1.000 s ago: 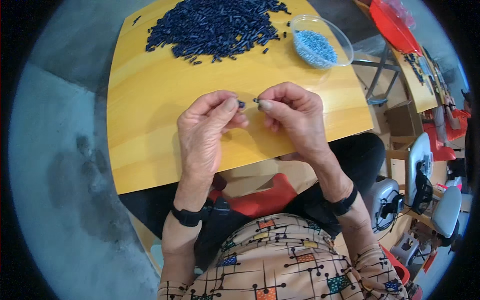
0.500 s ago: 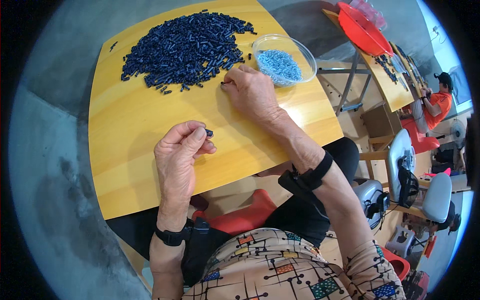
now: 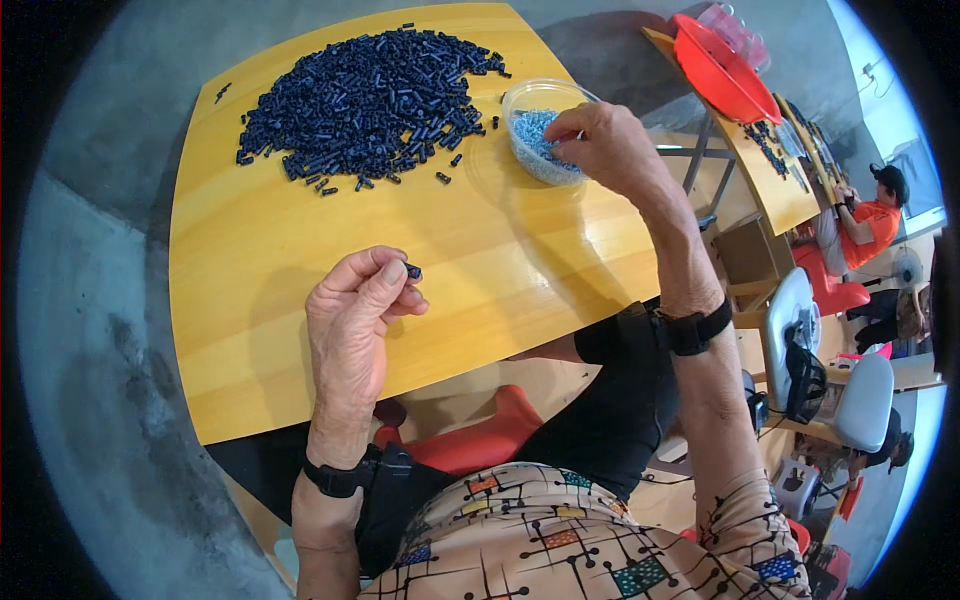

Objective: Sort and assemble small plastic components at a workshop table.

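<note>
Pickup step, by judgement: right hand (image 3: 614, 150) at clear bowl (image 3: 550, 94) of silvery-blue pieces (image 3: 533, 128) on table (image 3: 250, 215); cannot tell grip closure. Left hand (image 3: 352, 312): clamped grip on dark tube (image 3: 414, 271), over table. Likely calls next for fine single-piece pinch.

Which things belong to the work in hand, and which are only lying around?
In use:
dark cylindrical piece in left hand
pile of similar pieces
clear plastic tub of bluish pieces, right hand at it

Apparently just lying about:
red basin
brown box
</note>
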Motion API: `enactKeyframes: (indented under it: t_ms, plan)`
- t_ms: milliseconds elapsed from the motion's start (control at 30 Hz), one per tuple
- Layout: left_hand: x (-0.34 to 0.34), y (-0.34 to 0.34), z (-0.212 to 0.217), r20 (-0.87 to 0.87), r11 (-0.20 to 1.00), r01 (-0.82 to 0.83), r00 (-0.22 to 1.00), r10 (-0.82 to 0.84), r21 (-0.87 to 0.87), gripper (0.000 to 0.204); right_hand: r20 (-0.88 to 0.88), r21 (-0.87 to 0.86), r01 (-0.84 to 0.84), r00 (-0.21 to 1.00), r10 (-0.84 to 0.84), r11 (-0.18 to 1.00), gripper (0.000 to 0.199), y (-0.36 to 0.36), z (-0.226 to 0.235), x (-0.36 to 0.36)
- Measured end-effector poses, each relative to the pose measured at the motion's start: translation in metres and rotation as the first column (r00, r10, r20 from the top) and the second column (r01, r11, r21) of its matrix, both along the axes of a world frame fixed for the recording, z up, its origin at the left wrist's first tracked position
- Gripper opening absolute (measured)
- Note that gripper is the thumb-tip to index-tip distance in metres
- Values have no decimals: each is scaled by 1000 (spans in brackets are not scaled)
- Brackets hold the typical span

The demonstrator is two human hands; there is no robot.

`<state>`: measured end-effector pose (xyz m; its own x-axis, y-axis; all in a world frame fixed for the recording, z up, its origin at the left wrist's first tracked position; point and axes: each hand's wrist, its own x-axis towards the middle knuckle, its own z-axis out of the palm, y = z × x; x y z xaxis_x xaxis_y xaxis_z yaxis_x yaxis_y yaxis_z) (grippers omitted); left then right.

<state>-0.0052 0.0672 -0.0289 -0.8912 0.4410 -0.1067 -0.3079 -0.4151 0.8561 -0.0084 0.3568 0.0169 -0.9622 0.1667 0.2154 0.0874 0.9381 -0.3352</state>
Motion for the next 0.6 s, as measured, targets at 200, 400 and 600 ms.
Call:
enactKeyframes:
  t_ms: [200, 400, 600]
  plan:
    - [-2, 3, 0, 1, 1000, 28, 1000, -28, 15, 16, 39, 11, -79, 996, 78, 997, 15, 5, -5, -16]
    - [-2, 5, 4, 2, 1000, 12, 1000, -12, -24, 14, 9, -152, -11, 1000, 13, 988, 12, 6, -7, -11]
    - [-2, 7, 5, -6, 1000, 27, 1000, -27, 0, 14, -69, -183, 3, 997, -16, 983, 13, 10, -5, -8]
